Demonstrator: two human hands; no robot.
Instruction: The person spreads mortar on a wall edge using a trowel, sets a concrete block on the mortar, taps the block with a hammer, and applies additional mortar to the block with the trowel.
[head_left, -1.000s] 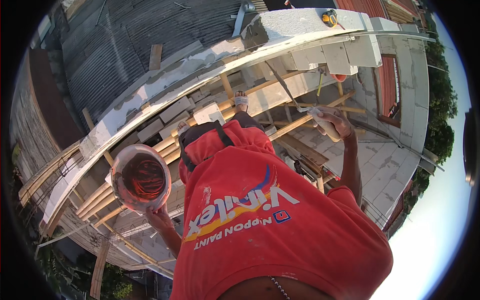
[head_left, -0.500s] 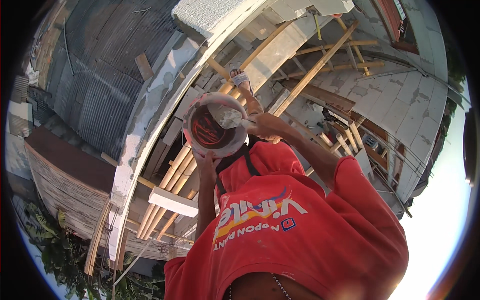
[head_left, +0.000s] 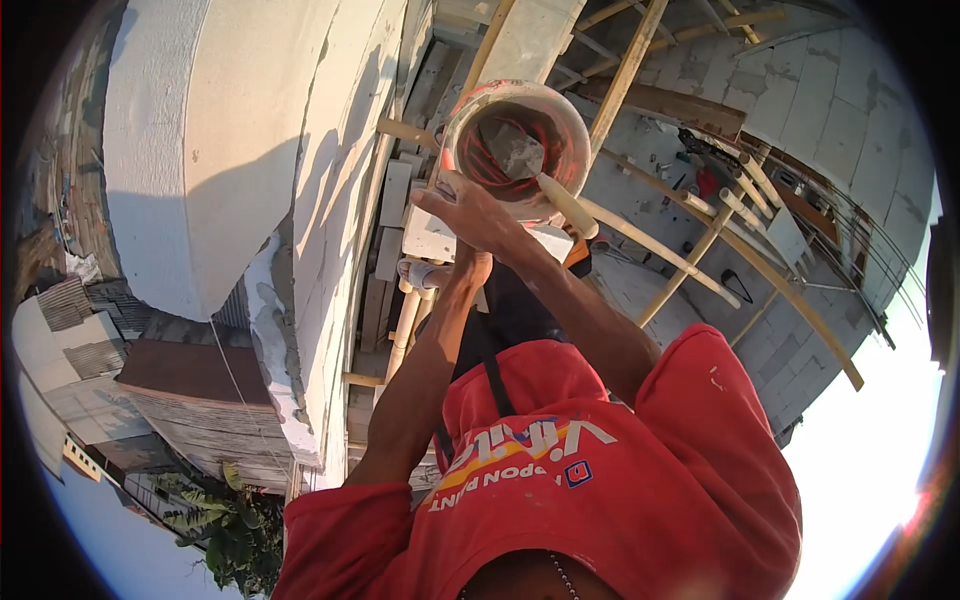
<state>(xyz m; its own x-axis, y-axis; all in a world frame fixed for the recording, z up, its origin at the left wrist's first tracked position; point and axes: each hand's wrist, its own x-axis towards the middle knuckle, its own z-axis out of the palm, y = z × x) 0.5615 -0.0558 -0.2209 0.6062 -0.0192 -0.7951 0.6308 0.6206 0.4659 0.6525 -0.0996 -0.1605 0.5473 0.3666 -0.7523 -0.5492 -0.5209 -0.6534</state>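
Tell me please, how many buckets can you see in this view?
1. The bucket is near the top centre, raised in front of the person; the right hand is at its rim, and a trowel sits inside it. Others may be hidden behind the arms.

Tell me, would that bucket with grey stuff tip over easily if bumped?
Probably, if jolted: the round bucket is held up in the air. The left hand props it from below; the right hand steadies its rim. The wet-looking grey mortar likely makes it heavy.

Both forearms rise from the lower edge and cross; the right hand (head_left: 470, 212) is spread with fingers curled, the left hand (head_left: 474, 268) sits mostly hidden just beneath it
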